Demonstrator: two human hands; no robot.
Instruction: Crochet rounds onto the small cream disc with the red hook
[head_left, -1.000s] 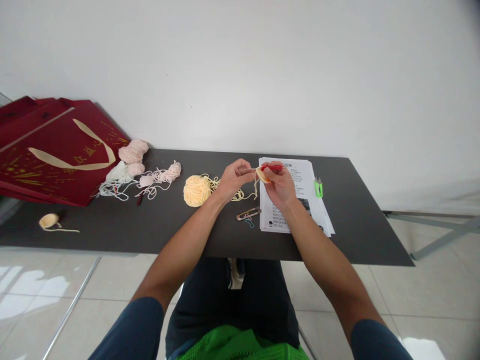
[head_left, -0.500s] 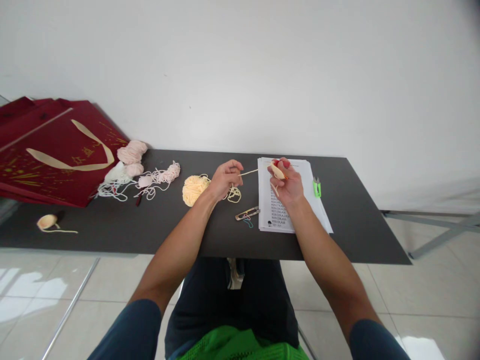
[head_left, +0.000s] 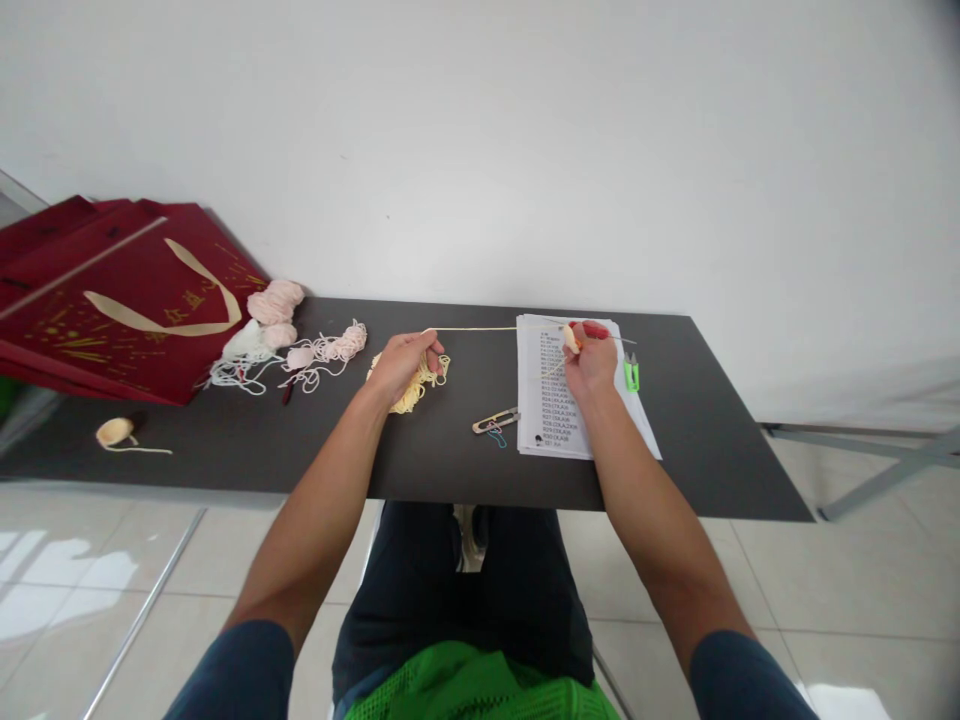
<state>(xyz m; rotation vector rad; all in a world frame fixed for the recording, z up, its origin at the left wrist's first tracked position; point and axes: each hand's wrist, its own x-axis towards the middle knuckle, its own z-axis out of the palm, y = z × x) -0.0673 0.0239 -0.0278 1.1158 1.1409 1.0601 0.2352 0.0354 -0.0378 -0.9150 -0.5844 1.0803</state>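
My left hand (head_left: 409, 366) is closed on a strand of cream yarn (head_left: 474, 329), partly over the yellow yarn ball (head_left: 409, 398). The strand runs taut to the right, toward my right hand (head_left: 590, 362). That hand is closed round a small cream crocheted piece (head_left: 571, 338) and a red-handled hook (head_left: 595, 329), above the printed sheets (head_left: 555, 420). A thin metal shaft sticks out to the right of the fingers.
Thread snips (head_left: 495, 421) and a blue stitch marker (head_left: 496, 438) lie left of the papers, green snips (head_left: 631, 373) at their right. Pink yarn (head_left: 341, 343), red bags (head_left: 142, 310) and a cream crocheted cup (head_left: 115, 432) are on the left of the dark table (head_left: 712, 440).
My left hand has moved left to the yarn ball, and the strand between the hands is longer. My right hand has turned and shifted slightly right with the crocheted piece.
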